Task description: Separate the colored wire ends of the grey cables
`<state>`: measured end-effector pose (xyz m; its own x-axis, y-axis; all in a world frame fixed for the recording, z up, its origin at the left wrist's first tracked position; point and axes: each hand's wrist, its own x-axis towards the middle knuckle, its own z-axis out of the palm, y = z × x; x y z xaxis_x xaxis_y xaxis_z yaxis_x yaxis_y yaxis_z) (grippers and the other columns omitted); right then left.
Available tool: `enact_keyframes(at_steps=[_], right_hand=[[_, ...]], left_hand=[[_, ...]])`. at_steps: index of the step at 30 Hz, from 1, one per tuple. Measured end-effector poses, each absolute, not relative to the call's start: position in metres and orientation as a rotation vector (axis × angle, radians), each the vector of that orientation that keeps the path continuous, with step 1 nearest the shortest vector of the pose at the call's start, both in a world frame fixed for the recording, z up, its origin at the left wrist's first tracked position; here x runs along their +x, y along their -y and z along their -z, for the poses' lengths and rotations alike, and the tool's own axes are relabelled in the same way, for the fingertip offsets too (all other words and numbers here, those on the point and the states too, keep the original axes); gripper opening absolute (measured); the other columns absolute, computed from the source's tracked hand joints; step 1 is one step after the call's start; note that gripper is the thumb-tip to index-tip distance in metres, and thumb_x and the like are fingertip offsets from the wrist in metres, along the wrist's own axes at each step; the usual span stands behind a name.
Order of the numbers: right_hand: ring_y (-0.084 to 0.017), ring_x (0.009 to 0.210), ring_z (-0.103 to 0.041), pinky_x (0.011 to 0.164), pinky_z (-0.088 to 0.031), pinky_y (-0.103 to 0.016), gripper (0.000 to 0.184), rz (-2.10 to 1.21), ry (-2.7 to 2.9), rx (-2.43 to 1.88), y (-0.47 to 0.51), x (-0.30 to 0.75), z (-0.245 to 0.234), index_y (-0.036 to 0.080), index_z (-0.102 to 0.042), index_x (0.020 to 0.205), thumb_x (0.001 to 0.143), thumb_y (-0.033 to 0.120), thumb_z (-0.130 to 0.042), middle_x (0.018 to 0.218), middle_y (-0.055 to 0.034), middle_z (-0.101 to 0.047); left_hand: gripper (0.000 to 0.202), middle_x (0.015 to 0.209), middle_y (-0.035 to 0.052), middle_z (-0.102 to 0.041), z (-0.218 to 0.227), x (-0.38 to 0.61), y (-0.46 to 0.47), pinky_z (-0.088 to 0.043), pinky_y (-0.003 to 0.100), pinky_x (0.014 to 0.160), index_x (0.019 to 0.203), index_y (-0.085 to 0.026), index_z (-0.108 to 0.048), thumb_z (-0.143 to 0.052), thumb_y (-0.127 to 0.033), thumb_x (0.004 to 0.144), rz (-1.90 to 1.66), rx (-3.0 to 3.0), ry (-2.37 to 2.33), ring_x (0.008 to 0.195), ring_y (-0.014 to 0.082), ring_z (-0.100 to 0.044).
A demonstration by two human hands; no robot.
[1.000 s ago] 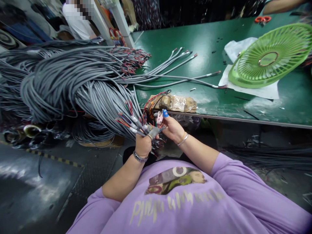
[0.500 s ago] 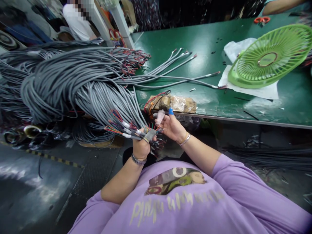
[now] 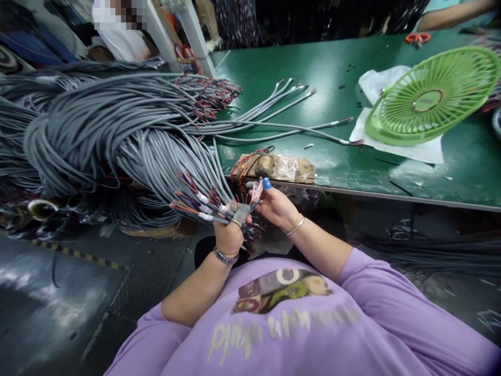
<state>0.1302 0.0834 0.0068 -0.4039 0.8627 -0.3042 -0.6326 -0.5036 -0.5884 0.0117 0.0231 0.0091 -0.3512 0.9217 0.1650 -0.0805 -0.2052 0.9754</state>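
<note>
My left hand (image 3: 229, 236) is closed around a bundle of grey cables (image 3: 213, 215) whose stripped ends fan out in coloured wires (image 3: 183, 202). Grey wrapping (image 3: 240, 213) covers its thumb. Just to the right, my right hand (image 3: 277, 210) has its fingertips pressed together at thin wire ends (image 3: 253, 202) of a cable from the bundle. A blue cover (image 3: 267, 183) sits on one of its digits, and a pale pink one (image 3: 257, 191), blurred, is on another. The exact grip between those fingertips is hard to make out.
A large heap of grey cables (image 3: 90, 125) lies to the left, several reaching over the green table (image 3: 313, 68). A taped block (image 3: 279, 167) sits at the table's front edge. Rightward stand a green fan (image 3: 430, 102) and orange-handled scissors (image 3: 418, 38). A co-worker's arm (image 3: 456, 14) shows at the far right.
The blue-covered digit of my right hand has moved slightly left and down, toward the pink-covered finger. My left hand keeps its hold on the cables, and the view has shifted slightly.
</note>
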Motion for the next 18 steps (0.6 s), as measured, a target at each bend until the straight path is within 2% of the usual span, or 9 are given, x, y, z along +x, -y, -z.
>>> enact_keyframes(at_steps=[8,18], right_hand=[[-0.010,0.066,-0.057,0.061,-0.046,-0.021,0.035,-1.954,0.465,-0.693,-0.0843,0.1253,-0.0072,0.019,-0.066,0.077,0.085,0.053,-0.064,0.071,-0.0005,-0.067],[-0.012,0.068,-0.059,0.063,-0.047,-0.022,0.032,-1.952,0.467,-0.701,-0.0846,0.1247,-0.0022,0.020,-0.066,0.081,0.085,0.051,-0.064,0.074,-0.0011,-0.068]], left_hand=[[0.023,0.051,-0.0021,-0.061,0.0006,0.0053,-0.0229,-0.044,0.025,0.054,0.056,-0.018,-0.061,-0.072,-0.029,0.073,-1.600,1.196,-1.339,0.049,0.0108,-0.056],[0.025,0.049,-0.0022,-0.059,-0.0078,0.0066,-0.0222,-0.043,0.024,0.052,0.055,-0.018,-0.060,-0.071,-0.031,0.072,-1.614,1.124,-1.275,0.047,0.0101,-0.055]])
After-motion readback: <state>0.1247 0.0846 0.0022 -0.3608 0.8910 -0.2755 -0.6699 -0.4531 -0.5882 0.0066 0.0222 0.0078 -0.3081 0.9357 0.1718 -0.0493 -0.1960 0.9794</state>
